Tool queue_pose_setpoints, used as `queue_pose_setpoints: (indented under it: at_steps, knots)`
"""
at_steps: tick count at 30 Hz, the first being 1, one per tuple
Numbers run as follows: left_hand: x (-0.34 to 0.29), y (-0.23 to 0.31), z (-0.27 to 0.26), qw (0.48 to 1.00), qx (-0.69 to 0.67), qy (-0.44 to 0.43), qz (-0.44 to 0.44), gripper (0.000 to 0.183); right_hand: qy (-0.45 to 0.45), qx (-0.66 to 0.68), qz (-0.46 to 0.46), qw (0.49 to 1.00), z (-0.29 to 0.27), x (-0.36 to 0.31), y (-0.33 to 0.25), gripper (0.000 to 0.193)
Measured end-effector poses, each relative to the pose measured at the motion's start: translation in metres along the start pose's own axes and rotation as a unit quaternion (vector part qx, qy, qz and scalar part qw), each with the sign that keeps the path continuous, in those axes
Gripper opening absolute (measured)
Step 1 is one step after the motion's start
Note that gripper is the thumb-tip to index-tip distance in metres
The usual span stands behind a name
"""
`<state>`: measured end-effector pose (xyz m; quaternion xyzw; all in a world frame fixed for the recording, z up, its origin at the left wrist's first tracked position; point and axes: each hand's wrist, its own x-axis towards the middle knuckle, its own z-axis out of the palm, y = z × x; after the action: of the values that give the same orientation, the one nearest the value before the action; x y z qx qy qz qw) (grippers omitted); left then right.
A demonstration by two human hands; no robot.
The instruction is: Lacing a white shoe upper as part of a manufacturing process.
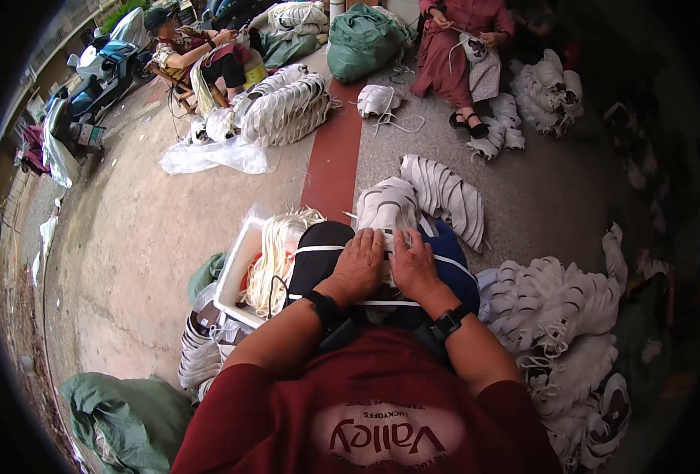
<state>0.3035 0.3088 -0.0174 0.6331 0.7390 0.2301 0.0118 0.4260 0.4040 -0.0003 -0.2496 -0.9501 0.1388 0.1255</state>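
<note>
A stack of white shoe uppers (387,204) with dark edges lies in front of me, its near end at my lap. My left hand (361,257) bends over the left side of the nearest upper, fingers pointing forward. Against its right side is my right hand (415,261), the fingertips close to those of the left. Both hands grip this upper along its sides; the fingertips partly hide what they pinch. Beyond it, a curved row of nested white uppers (447,197) leans away to the right.
At my left stands a white foam box (233,276) holding cream laces (275,257). Many white uppers (551,304) are heaped at my right. A green sack (133,419) lies lower left. Two people sit working farther off, near bundled uppers (287,110) and another green sack (363,43).
</note>
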Motion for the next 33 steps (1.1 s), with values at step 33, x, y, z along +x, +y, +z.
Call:
queue_pose_setpoints:
  at_steps: [33]
  knots:
    - [-0.115, -0.231, -0.15, 0.91, -0.283, -0.055, -0.298, 0.005, 0.117, 0.042, 0.122, 0.985, -0.138, -0.097, 0.234, 0.014]
